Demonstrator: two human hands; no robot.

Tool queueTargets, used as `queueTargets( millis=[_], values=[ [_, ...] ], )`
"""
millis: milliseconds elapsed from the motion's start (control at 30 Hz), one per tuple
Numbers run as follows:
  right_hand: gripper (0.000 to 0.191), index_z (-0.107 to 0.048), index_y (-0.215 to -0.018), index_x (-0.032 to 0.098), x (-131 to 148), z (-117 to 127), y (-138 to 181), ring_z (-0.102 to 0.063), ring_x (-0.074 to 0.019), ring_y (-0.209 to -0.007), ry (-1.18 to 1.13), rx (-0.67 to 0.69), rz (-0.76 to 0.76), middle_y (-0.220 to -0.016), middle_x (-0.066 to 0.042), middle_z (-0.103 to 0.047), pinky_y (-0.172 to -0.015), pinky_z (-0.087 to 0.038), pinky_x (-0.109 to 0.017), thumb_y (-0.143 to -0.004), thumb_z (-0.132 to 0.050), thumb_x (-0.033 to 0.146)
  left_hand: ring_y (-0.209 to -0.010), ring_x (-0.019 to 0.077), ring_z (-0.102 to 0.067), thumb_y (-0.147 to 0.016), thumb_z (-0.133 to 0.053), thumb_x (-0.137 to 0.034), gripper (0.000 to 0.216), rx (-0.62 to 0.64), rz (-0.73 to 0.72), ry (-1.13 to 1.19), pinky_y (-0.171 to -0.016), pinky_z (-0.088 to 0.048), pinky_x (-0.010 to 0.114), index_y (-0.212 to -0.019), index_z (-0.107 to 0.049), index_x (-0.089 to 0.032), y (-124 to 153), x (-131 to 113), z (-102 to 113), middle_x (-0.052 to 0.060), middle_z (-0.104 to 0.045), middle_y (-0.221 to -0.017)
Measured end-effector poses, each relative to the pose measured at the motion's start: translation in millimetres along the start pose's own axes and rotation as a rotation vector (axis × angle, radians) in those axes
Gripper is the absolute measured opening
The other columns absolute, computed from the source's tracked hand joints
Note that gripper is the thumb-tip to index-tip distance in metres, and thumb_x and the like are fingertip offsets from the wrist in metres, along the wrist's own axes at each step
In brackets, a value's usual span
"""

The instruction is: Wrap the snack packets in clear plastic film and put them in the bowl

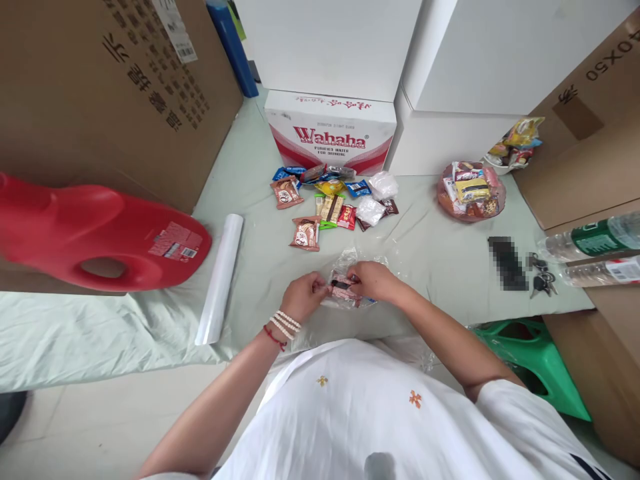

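Observation:
A small pink snack packet point(344, 288) with a dark strip lies near the table's front edge, on crumpled clear plastic wrap point(345, 261) that spreads around it. My right hand point(373, 280) reaches in from the right, its fingers closed on the packet's right side. To the left, my left hand point(304, 295) has its fingers curled and pinched at the wrap's edge. Just beyond are two brown snack packets point(305, 234), a red packet point(347, 217), a yellow packet point(331, 187), blue packets point(359, 188) and two white plastic-covered bundles point(371, 211).
A white roll point(221, 280) and a red jug point(150, 240) are on the left. At right stand a snack-filled bowl point(471, 212), keys point(543, 280) and plastic bottles point(595, 238). A Wahaha carton point(330, 137) sits at the back. A green stool point(545, 367) is below the right edge.

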State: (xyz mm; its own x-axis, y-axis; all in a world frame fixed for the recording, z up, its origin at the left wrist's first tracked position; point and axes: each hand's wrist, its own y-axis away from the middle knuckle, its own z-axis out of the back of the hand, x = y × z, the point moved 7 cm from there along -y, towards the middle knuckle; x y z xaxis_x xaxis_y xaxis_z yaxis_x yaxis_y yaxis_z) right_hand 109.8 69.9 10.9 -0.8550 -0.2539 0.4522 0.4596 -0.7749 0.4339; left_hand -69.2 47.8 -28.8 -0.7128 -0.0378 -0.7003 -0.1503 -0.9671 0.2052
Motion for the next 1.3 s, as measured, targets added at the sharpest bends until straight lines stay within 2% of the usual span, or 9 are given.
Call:
queueTargets(
  millis=[133,267,467,667,800,933,1100,1200,1300],
  values=[
    [0.016,-0.075,-0.097,0.019,-11,2,5,-0.058,-0.0134,-0.069,-0.255,0.011,0.103,-0.080,0.000,-0.071,-0.063,-0.034,-0.024,-0.085,-0.065,0.020,-0.058,0.0147,-0.049,-0.089,-0.053,-0.049,0.033,-0.049,0.038,0.139,-0.059,-0.034,0.027,-0.072,-0.058,-0.022,2,1,2,-0.004,-0.053,-0.059],
    [0.023,-0.076,-0.098,0.016,-43,4,6,-0.059,-0.0156,-0.073,-0.498,0.026,0.093,-0.084,-0.002,-0.071,-0.067,-0.041,-0.025,-0.084,-0.065,0.031,-0.060,0.0141,-0.046,-0.091,-0.048,-0.048,0.034,-0.090,-0.019,0.235,-0.061,-0.036,0.027,-0.069,-0.052,-0.022,4,-8,3,-0.004,-0.048,-0.060],
    [0.036,-0.073,-0.103,0.016,-75,0,9,-0.056,-0.0156,-0.072,-0.486,0.042,0.011,-0.083,-0.002,-0.069,-0.067,-0.040,-0.026,-0.085,-0.065,0.046,-0.064,0.0153,-0.051,-0.093,-0.046,-0.043,0.029,-0.163,0.029,0.203,-0.065,-0.043,0.029,-0.075,-0.053,-0.022,7,3,5,-0.002,-0.055,-0.066],
    [0.040,-0.068,-0.087,0.017,-48,3,10,-0.048,-0.0144,-0.066,-0.101,0.028,0.019,-0.077,-0.003,-0.063,-0.060,-0.030,-0.026,-0.088,-0.066,0.058,-0.098,0.0256,-0.062,-0.078,-0.070,-0.037,0.033,-0.232,-0.118,0.039,-0.085,-0.053,0.039,-0.107,-0.070,-0.023,9,-2,4,0.009,-0.064,-0.112],
    [0.039,-0.072,-0.094,0.018,-30,1,5,-0.057,-0.0207,-0.082,0.047,0.030,0.010,-0.090,-0.009,-0.067,-0.067,-0.035,-0.027,-0.083,-0.074,0.055,-0.097,0.0271,-0.060,-0.086,-0.065,-0.038,0.017,-0.202,-0.145,-0.019,-0.091,-0.050,0.044,-0.087,-0.070,-0.022,8,-7,2,0.008,-0.066,-0.096],
    [0.031,-0.075,-0.111,0.020,-14,-2,7,-0.061,-0.0268,-0.103,0.040,0.045,0.150,-0.104,-0.011,-0.069,-0.086,-0.042,-0.030,-0.084,-0.072,0.034,-0.085,0.0234,-0.059,-0.092,-0.053,-0.032,0.017,-0.199,-0.111,0.017,-0.079,-0.049,0.039,-0.080,-0.061,-0.022,6,-5,1,0.006,-0.063,-0.087],
    [0.038,-0.075,-0.117,0.021,2,-3,9,-0.063,-0.0258,-0.110,-0.079,0.020,0.325,-0.113,-0.008,-0.073,-0.102,-0.042,-0.036,-0.083,-0.062,0.010,-0.085,0.0249,-0.060,-0.095,-0.044,-0.030,0.016,-0.347,-0.015,0.011,-0.082,-0.050,0.040,-0.085,-0.055,-0.023,15,2,14,0.007,-0.061,-0.086],
    [0.037,-0.075,-0.117,0.019,7,7,14,-0.060,-0.0261,-0.119,-0.107,-0.086,0.421,-0.122,-0.011,-0.070,-0.111,-0.039,-0.041,-0.087,-0.056,0.008,-0.112,0.0296,-0.059,-0.093,-0.046,-0.025,0.020,-0.450,-0.185,-0.060,-0.102,-0.046,0.049,-0.105,-0.061,-0.020,32,-16,29,0.014,-0.066,-0.113],
    [0.039,-0.065,-0.134,0.019,6,22,35,-0.053,-0.0285,-0.129,-0.150,-0.234,0.518,-0.134,-0.015,-0.063,-0.113,-0.040,-0.047,-0.098,-0.061,0.032,-0.140,0.0293,-0.047,-0.086,-0.045,-0.012,0.049,-0.256,-0.584,-0.165,-0.121,-0.026,0.057,-0.131,-0.059,-0.027,46,-48,21,0.008,-0.063,-0.140]
  ],
)
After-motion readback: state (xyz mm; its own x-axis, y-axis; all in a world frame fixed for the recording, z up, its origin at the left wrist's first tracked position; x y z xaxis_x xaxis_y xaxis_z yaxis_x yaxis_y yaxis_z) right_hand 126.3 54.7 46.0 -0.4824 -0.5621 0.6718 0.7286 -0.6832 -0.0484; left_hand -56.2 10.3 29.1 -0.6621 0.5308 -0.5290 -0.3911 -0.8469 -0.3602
